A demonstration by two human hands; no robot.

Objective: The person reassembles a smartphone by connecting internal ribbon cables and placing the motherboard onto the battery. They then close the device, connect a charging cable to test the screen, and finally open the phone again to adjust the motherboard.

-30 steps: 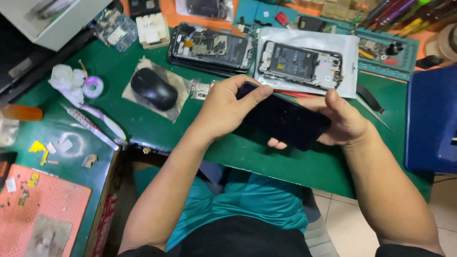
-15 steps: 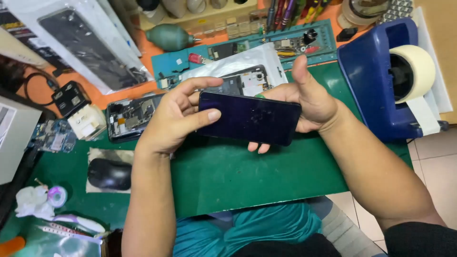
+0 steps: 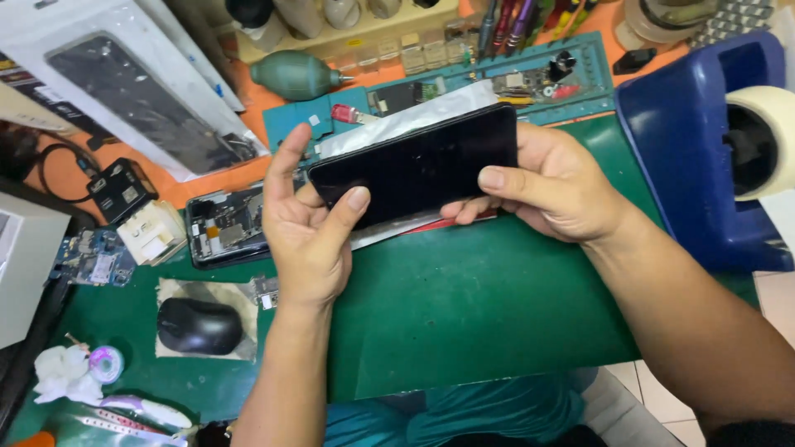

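Both my hands hold a black phone screen panel (image 3: 418, 165) above the green cutting mat (image 3: 464, 306), its glass face toward me and tilted up to the right. My left hand (image 3: 306, 223) supports its left end, thumb on the front, index finger raised beside the edge. My right hand (image 3: 555, 186) grips the right end, thumb pressed on the glass. Under the panel lies a silvery-white bag (image 3: 414, 120). An opened phone body (image 3: 224, 223) with bare boards lies on the mat just left of my left hand.
A black mouse (image 3: 199, 325) on a cloth sits at lower left. A blue tape dispenser (image 3: 704, 149) with a tape roll stands at right. A green air blower (image 3: 294, 76), a teal tool tray (image 3: 530, 83), a boxed screen (image 3: 132, 91) and loose circuit boards (image 3: 91, 257) line the back and left.
The view has shifted up and right over the bench. The panel has been raised and tilted, its right end higher; my left index finger has lifted off it.
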